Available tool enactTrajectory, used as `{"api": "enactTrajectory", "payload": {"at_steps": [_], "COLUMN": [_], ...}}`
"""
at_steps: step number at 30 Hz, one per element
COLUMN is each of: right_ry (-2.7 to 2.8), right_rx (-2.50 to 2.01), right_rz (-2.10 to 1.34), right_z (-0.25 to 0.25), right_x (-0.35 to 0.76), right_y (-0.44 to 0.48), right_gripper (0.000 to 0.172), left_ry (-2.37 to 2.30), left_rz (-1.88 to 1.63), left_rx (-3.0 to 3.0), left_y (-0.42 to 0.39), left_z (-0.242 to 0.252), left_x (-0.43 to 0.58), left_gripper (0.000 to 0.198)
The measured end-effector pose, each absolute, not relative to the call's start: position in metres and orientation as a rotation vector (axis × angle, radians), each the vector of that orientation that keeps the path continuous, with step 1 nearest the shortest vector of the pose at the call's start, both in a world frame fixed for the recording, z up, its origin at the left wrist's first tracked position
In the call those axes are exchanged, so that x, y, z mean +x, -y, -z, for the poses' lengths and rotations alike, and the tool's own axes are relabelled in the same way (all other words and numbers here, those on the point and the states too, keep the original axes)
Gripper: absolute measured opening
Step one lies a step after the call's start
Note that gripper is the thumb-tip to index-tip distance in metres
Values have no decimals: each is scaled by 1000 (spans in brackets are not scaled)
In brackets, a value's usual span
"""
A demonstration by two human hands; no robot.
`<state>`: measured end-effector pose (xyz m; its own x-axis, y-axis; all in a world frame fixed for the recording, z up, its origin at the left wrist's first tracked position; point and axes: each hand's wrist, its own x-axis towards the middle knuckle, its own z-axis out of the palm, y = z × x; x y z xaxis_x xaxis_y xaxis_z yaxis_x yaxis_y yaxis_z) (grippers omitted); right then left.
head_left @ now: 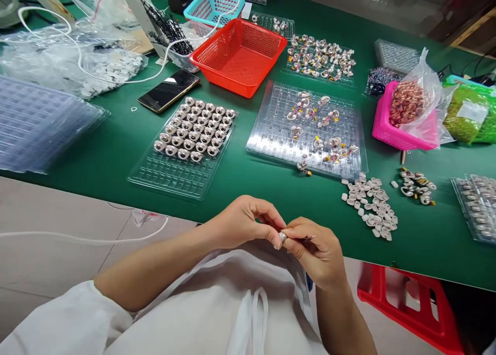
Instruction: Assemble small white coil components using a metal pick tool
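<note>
Close to my body at the table's front edge, my left hand (248, 221) and my right hand (320, 249) meet with fingertips pinched. Between them is a small silvery, rounded earbud shell (283, 236), mostly covered by the fingers. Beyond my left hand, a see-through plastic tray (174, 175) carries rows of similar silvery shells (194, 130). A larger see-through tray (265, 133) ahead holds scattered pale parts with wires and yellow tabs (335, 151). To the right of my hands lies a pile of small pale covers (372, 205).
A red basket (240, 60), a blue basket (213, 9) and a phone (168, 90) lie farther back. Stacked trays (42, 122) are at left. A pink basket (406, 130) with bagged copper-coloured coils stands right. A white cable (127, 81) crosses the back left. A red stool (411, 303) is below.
</note>
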<state>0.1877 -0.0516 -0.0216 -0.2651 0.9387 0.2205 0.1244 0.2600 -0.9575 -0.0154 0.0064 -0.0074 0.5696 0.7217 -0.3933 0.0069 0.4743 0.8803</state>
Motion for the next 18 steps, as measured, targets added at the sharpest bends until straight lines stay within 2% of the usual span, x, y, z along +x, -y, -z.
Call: {"api": "enactTrajectory", "payload": {"at_steps": [11, 14, 18], "right_ry": [1601, 1706, 1863], "right_rx": [-1052, -1104, -1128], "right_rz": [-1175, -1039, -739], "right_z": [27, 21, 20], "right_x": [187, 188, 189], "right_y": [54, 52, 49], "right_gripper": [13, 15, 25], "left_ry": [-785, -750, -815], "left_rz": [-389, -305, -352], "left_rx": [937, 1026, 1157], "left_y": [-10, -17, -18], "left_z": [11, 8, -2], "left_x": [-19, -25, -31], "left_gripper": [32, 35, 23]}}
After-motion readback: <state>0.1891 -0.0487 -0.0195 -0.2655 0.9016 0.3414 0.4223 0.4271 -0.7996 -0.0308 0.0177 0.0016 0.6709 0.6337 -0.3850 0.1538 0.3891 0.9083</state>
